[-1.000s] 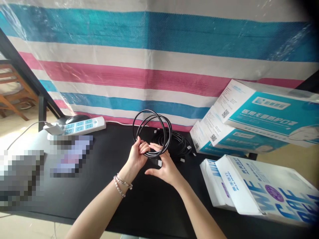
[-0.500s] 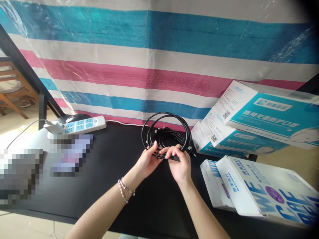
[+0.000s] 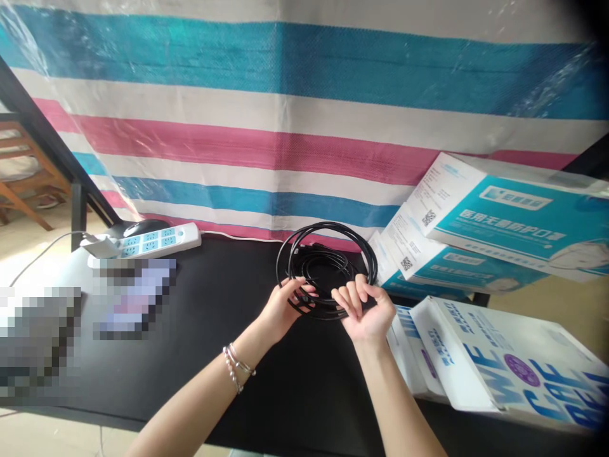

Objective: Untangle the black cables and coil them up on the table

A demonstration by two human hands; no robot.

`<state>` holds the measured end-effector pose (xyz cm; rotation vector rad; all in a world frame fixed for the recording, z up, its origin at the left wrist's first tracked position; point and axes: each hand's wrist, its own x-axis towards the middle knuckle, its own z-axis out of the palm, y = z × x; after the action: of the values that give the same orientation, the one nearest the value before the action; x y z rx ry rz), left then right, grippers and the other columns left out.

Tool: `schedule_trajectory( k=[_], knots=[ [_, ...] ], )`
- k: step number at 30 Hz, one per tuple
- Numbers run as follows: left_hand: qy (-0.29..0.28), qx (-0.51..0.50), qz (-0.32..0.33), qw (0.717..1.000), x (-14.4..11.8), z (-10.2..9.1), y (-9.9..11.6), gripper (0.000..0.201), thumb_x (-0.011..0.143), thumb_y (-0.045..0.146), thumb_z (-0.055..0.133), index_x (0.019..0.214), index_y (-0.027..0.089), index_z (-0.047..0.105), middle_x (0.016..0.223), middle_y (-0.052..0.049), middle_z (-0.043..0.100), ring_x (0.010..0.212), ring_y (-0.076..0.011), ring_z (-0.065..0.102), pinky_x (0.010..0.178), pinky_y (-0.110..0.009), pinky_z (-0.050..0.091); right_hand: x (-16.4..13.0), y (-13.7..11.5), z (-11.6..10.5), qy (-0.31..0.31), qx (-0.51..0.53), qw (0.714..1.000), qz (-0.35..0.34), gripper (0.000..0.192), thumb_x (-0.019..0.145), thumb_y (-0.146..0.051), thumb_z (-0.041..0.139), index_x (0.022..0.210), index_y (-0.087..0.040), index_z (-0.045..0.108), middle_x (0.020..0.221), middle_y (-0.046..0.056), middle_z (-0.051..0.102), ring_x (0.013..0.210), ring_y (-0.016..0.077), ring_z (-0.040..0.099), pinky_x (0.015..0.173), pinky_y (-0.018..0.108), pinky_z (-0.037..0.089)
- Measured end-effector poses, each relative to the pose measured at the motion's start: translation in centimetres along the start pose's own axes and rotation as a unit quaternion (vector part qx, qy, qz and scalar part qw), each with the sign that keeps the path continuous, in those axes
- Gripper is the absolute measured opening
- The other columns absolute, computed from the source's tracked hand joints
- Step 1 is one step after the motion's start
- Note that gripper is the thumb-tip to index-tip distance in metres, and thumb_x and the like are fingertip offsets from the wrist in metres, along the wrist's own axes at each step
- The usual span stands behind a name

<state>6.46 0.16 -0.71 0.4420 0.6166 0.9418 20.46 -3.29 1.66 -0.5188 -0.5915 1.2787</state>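
Note:
A black cable [image 3: 372,255] wound into large loops is held up above the black tabletop [image 3: 214,304]. The left side of these loops runs between the thumb and fingers of my left hand [image 3: 281,309], which wears bracelets at the wrist. On the other side, my right hand [image 3: 365,312] has its fingers curled over the lower right strands, palm partly turned up. Behind the raised loops, a smaller coil of black cable [image 3: 335,255] lies on the table. The cable's ends are hard to make out among the strands and fingers.
Teal and white mask boxes [image 3: 504,209] are stacked at the back right. White boxes with blue print [image 3: 518,362] lie nearer on the right. A power strip [image 3: 157,242], a black mouse [image 3: 143,226] and a blurred flat object [image 3: 137,298] are left. A striped sheet [image 3: 280,152] hangs behind.
My right hand has moved right and turned its palm upward, with fingers curled over the strands. The cable loops have shifted right and slightly down. My left hand stays in nearly the same place.

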Motion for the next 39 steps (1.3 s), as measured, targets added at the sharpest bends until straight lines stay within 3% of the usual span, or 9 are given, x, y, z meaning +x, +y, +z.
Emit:
schedule_trajectory(
  k=[4,9,17,23,25,29,33,35,39],
  knots=[
    [-0.008,-0.062,0.024,0.998,0.2,-0.2,1.6,0.013,0.072,0.022,0.063,0.072,0.014,0.053,0.055,0.003,0.052,0.059,-0.0117,0.059,0.062,-0.024,0.048,0.0,0.5,0.0,-0.023,0.003,0.999,0.045,0.023,0.067,-0.02,0.047,0.047,-0.02,0.035,0.032,-0.008,0.019,0.032,0.0064,0.015,0.039,0.022,0.025],
    [-0.044,-0.112,0.025,0.992,0.2,-0.4,2.5,0.04,0.078,0.029,0.059,0.052,0.017,0.031,0.04,0.01,0.022,0.031,-0.0014,0.022,0.036,-0.016,0.026,0.2,0.9,0.1,-0.037,-0.003,0.995,0.087,0.024,0.07,-0.023,0.05,0.05,-0.02,0.037,0.035,-0.009,0.018,0.035,0.0064,0.015,0.042,0.022,0.029],
    [0.028,-0.154,0.015,0.987,0.2,-0.4,2.5,0.048,0.085,0.03,0.047,0.049,0.019,0.017,0.045,0.01,0.006,0.034,-0.0031,0.009,0.032,-0.016,0.014,0.2,1.6,0.4,-0.038,-0.051,0.996,0.063,0.024,0.075,-0.045,0.052,0.073,-0.022,0.054,0.047,-0.008,0.025,0.042,0.0094,0.021,0.046,0.026,0.033],
    [0.046,-0.199,0.039,0.978,0.2,-0.4,2.4,0.047,0.088,0.029,0.04,0.05,0.019,0.015,0.046,0.009,0.004,0.034,-0.0035,0.008,0.031,-0.016,0.014,-0.2,2.9,1.0,-0.067,-0.101,0.992,0.024,0.03,0.07,-0.038,0.067,0.095,-0.025,0.056,0.055,-0.006,0.046,0.052,0.011,0.041,0.059,0.03,0.041],
    [0.031,-0.187,0.048,0.981,0.1,-0.4,2.2,0.046,0.086,0.026,0.041,0.049,0.019,0.015,0.045,0.009,0.005,0.034,-0.0034,0.009,0.032,-0.016,0.014,-0.3,3.1,1.1,-0.062,-0.098,0.993,0.033,0.015,0.077,-0.035,0.063,0.083,-0.023,0.057,0.044,-0.009,0.038,0.043,0.0082,0.032,0.053,0.026,0.038],
    [-0.007,-0.117,0.039,0.992,0.0,-0.2,2.2,0.039,0.077,0.019,0.049,0.048,0.018,0.023,0.042,0.008,0.015,0.034,-0.0035,0.02,0.035,-0.016,0.023,-0.3,2.3,0.9,-0.041,-0.076,0.995,0.04,0.028,0.08,-0.04,0.059,0.062,-0.021,0.05,0.035,-0.012,0.018,0.034,0.0052,0.012,0.037,0.019,0.022],
    [0.019,0.037,0.095,0.995,0.0,-0.7,3.5,0.016,0.069,0.024,0.06,0.064,0.016,0.046,0.049,0.006,0.041,0.041,-0.0067,0.04,0.043,-0.021,0.039,-0.1,1.3,0.6,-0.027,-0.066,0.996,0.061,0.029,0.077,-0.038,0.062,0.06,-0.02,0.048,0.034,-0.013,0.016,0.032,0.004,0.008,0.033,0.016,0.015],
    [0.02,0.122,0.138,0.983,0.0,-1.2,4.5,0.019,0.067,0.026,0.065,0.075,0.017,0.051,0.054,0.005,0.048,0.041,-0.0075,0.043,0.045,-0.024,0.043,-0.1,1.2,0.5,-0.022,-0.065,0.994,0.082,0.028,0.076,-0.035,0.064,0.06,-0.02,0.047,0.034,-0.013,0.016,0.031,0.0036,0.008,0.032,0.016,0.013],
    [-0.028,0.152,0.13,0.979,-0.1,-1.7,5.5,0.027,0.071,0.037,0.065,0.069,0.015,0.049,0.044,0.01,0.032,0.033,-0.0018,0.027,0.035,-0.015,0.028,0.0,1.3,0.5,-0.026,-0.069,0.99,0.122,0.027,0.075,-0.032,0.065,0.057,-0.019,0.048,0.033,-0.013,0.018,0.03,0.0026,0.009,0.03,0.016,0.012]
  ],
)
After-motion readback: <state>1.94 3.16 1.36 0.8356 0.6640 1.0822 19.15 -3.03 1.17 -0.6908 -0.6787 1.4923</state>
